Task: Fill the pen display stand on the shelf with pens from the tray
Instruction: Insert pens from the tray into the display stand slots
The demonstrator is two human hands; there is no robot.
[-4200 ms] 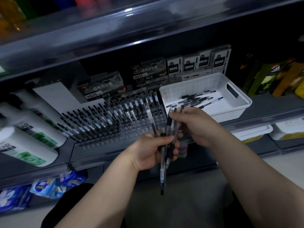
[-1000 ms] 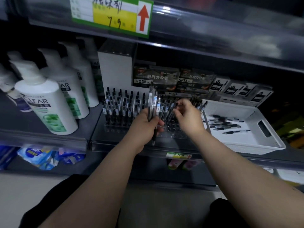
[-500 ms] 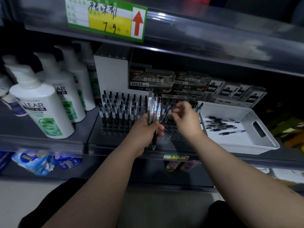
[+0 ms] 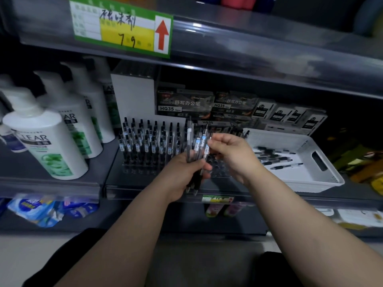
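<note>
A clear pen display stand (image 4: pixel 132 169) sits on the dark shelf, its left part packed with upright black pens (image 4: pixel 149 141); the sockets on its right side behind my hands stand open. My left hand (image 4: pixel 182 175) grips a bundle of pens (image 4: pixel 196 146) upright in front of the stand. My right hand (image 4: pixel 230 152) pinches the top of one pen in that bundle. To the right, the white tray (image 4: pixel 323 183) holds several loose pens (image 4: pixel 273 157).
White shampoo bottles (image 4: pixel 45 141) stand at the left of the shelf. Pen boxes (image 4: pixel 186 104) line the back behind the stand and tray. An upper shelf edge with a green and yellow price tag (image 4: pixel 122 25) hangs overhead. Lower shelves hold packets (image 4: pixel 35 210).
The view has moved closer to the shelf. My right hand has drawn back from the stand to the top of the bundle in my left hand, which stays in place.
</note>
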